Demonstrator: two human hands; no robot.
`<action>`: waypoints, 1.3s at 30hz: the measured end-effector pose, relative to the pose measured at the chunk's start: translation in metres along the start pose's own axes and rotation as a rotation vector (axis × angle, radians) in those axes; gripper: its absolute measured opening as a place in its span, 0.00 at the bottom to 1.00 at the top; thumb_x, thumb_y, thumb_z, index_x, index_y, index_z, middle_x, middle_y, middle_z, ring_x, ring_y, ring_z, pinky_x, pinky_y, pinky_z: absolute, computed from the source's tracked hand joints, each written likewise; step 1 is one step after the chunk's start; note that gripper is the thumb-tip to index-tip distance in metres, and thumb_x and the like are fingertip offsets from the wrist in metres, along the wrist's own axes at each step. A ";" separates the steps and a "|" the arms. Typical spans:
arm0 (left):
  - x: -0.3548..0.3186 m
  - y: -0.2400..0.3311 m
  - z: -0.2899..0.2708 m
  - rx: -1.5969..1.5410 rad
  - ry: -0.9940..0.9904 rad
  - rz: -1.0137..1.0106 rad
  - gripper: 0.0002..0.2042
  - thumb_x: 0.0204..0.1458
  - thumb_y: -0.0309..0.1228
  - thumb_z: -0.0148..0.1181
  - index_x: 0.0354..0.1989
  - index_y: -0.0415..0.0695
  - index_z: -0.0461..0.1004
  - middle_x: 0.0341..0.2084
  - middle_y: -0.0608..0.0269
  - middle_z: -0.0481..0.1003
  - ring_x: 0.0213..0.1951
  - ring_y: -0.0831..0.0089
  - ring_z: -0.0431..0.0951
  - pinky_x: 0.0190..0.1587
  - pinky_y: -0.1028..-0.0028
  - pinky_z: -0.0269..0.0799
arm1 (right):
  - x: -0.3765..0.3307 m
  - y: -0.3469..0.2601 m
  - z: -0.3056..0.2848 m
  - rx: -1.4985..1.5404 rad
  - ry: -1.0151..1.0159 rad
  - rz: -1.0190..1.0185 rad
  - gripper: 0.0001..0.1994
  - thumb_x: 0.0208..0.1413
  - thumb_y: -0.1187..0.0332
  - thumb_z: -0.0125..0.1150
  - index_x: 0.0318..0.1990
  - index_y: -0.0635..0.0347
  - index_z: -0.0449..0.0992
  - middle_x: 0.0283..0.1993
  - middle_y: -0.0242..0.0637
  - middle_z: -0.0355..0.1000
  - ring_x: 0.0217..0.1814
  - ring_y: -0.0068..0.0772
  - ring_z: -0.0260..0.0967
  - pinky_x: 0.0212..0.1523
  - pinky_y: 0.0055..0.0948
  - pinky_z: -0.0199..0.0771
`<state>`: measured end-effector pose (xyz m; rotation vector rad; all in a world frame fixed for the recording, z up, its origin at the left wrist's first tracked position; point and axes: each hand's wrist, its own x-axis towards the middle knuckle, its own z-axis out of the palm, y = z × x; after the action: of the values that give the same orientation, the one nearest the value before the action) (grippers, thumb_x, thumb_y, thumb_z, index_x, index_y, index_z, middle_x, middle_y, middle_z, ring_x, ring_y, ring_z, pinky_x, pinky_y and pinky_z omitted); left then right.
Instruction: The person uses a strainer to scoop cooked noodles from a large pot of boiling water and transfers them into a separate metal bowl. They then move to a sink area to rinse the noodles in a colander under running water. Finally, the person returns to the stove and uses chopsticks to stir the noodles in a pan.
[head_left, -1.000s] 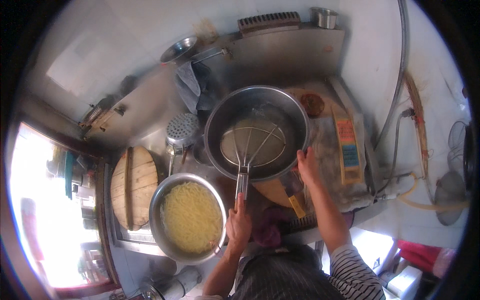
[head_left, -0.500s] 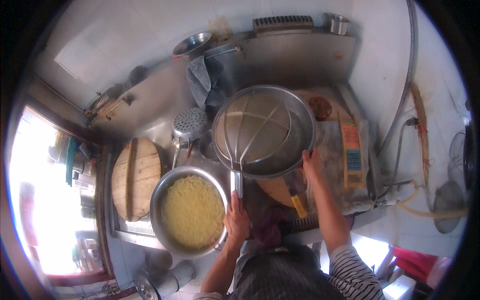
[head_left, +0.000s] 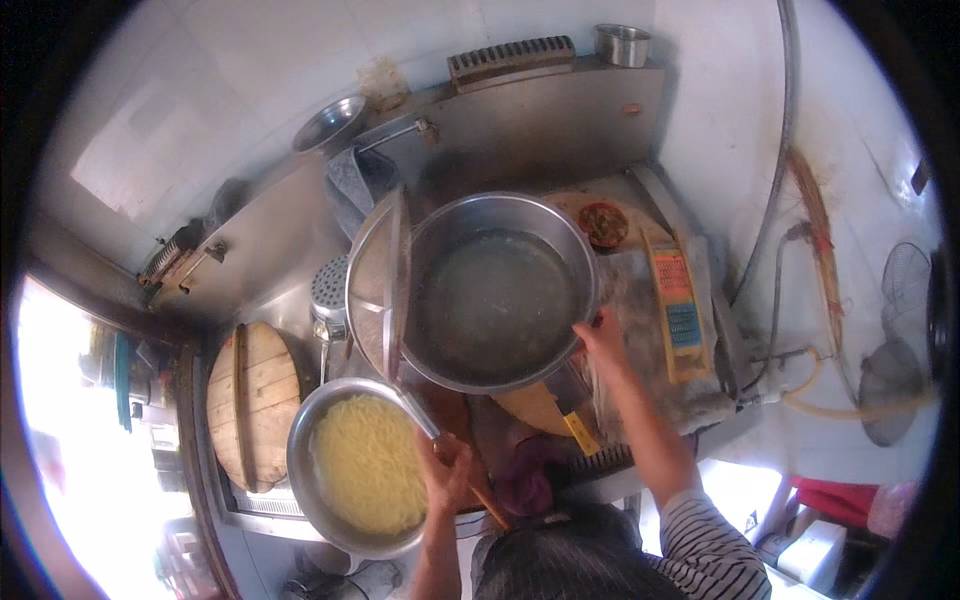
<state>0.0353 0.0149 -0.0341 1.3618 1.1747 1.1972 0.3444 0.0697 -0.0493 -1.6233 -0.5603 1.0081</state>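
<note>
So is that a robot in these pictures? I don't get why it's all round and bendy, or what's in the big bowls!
No robot here: those are a person's own two bare hands. The camera sits on the person's head and looks down. Its lens is very wide, called a fisheye, so straight edges look bent.

The left hand holds the handle of a mesh strainer, tilted up beside the big metal bowl. That bowl has cloudy liquid inside. The right hand is at its rim; I can't tell how tightly it grips.

The other metal bowl holds pale yellow strips. To its left is a round wooden lid. On the right you can see a grater with pink and blue panels.
</note>
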 end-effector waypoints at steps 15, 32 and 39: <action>0.132 -0.025 -0.021 -0.010 -0.027 -0.397 0.11 0.45 0.25 0.62 0.37 0.42 0.68 0.27 0.66 0.71 0.31 0.74 0.71 0.33 0.74 0.68 | 0.154 -0.050 -0.011 -0.462 -0.119 -0.054 0.36 0.43 0.71 0.63 0.60 0.67 0.52 0.61 0.54 0.55 0.61 0.48 0.55 0.58 0.40 0.59; 0.086 0.059 -0.042 -0.168 -0.121 -0.342 0.12 0.42 0.16 0.58 0.34 0.43 0.68 0.28 0.69 0.69 0.32 0.78 0.69 0.35 0.77 0.66 | 0.003 -0.083 -0.051 -0.271 0.045 -0.188 0.21 0.36 0.78 0.54 0.45 0.69 0.69 0.28 0.41 0.69 0.28 0.36 0.66 0.31 0.33 0.64; 0.045 0.117 -0.075 -0.056 -0.289 -0.356 0.13 0.43 0.18 0.60 0.37 0.44 0.69 0.30 0.69 0.70 0.34 0.77 0.70 0.37 0.76 0.67 | -0.120 -0.070 -0.091 -0.189 0.251 -0.192 0.18 0.31 0.80 0.55 0.37 0.67 0.72 0.23 0.34 0.66 0.24 0.29 0.63 0.26 0.29 0.61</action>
<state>-0.0285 0.0529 0.0922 1.1766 1.1081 0.7479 0.3672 -0.0538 0.0598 -1.7920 -0.6412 0.6136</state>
